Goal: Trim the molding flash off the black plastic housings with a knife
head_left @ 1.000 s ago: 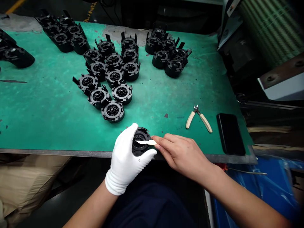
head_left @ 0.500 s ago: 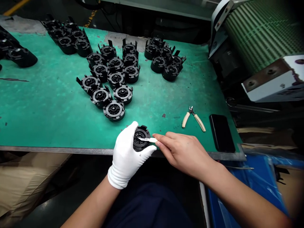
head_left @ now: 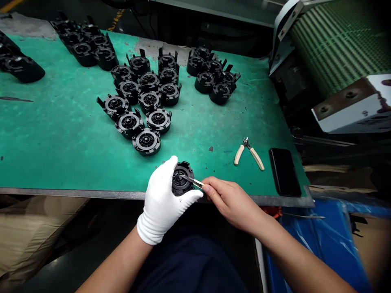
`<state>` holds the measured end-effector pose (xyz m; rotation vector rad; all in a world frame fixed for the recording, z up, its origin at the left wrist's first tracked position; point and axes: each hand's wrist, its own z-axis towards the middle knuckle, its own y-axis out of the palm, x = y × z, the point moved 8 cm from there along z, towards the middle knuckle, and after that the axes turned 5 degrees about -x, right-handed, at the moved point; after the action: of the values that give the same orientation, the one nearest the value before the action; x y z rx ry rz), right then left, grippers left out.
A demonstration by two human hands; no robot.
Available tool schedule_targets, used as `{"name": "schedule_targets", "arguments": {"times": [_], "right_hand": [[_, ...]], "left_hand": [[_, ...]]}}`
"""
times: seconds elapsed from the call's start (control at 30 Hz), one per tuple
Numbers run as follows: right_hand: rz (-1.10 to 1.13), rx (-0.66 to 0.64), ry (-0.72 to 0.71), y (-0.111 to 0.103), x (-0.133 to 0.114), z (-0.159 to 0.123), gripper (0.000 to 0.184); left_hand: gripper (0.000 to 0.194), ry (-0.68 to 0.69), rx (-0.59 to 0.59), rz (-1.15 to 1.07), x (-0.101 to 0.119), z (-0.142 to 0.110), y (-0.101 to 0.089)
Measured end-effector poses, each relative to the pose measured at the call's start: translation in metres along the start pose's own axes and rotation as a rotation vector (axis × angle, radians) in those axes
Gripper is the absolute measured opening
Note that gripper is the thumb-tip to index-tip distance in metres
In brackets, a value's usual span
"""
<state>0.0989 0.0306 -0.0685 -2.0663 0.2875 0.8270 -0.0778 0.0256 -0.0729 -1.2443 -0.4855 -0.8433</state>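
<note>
My left hand [head_left: 161, 199], in a white glove, is wrapped round a round black plastic part [head_left: 181, 180] at the near edge of the green table [head_left: 61, 138]. My bare right hand [head_left: 232, 201] pinches a small thin blade tool [head_left: 192, 180] whose tip rests inside the part's open face. Both hands hover just over the table's front edge.
Several groups of the same black round parts [head_left: 146, 97] lie across the table's middle and back. Cream-handled cutters [head_left: 248, 152] and a black phone [head_left: 284, 171] lie at the right. A green ribbed machine [head_left: 332, 44] stands to the right, blue plastic [head_left: 320, 244] below it.
My right hand has curled tighter and drawn back a little, tilting the blade so its tip points into the part. My left hand keeps the part where it was.
</note>
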Motion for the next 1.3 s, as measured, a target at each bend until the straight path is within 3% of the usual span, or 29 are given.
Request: {"name": "schedule_targets", "arguments": {"times": [0.3, 0.43, 0.63, 0.77, 1.3], "right_hand": [[-0.107, 0.022, -0.025, 0.010, -0.002, 0.000, 0.030], [-0.199, -0.052, -0.049, 0.012, -0.009, 0.002, 0.028], [-0.307, -0.090, -0.100, -0.007, -0.014, 0.006, 0.029], [-0.354, -0.061, -0.060, -0.021, -0.015, 0.009, 0.029], [-0.529, -0.198, -0.117, -0.033, -0.033, 0.017, 0.026]], "left_hand": [[0.096, -0.016, -0.002, 0.013, 0.001, 0.001, 0.001], [0.095, -0.033, -0.025, 0.017, 0.000, 0.001, 0.002], [0.097, -0.048, -0.038, 0.030, -0.002, 0.000, 0.002], [0.097, -0.032, -0.041, 0.026, -0.001, 0.000, 0.004], [0.095, -0.003, -0.017, 0.039, 0.001, 0.001, 0.002]]}}
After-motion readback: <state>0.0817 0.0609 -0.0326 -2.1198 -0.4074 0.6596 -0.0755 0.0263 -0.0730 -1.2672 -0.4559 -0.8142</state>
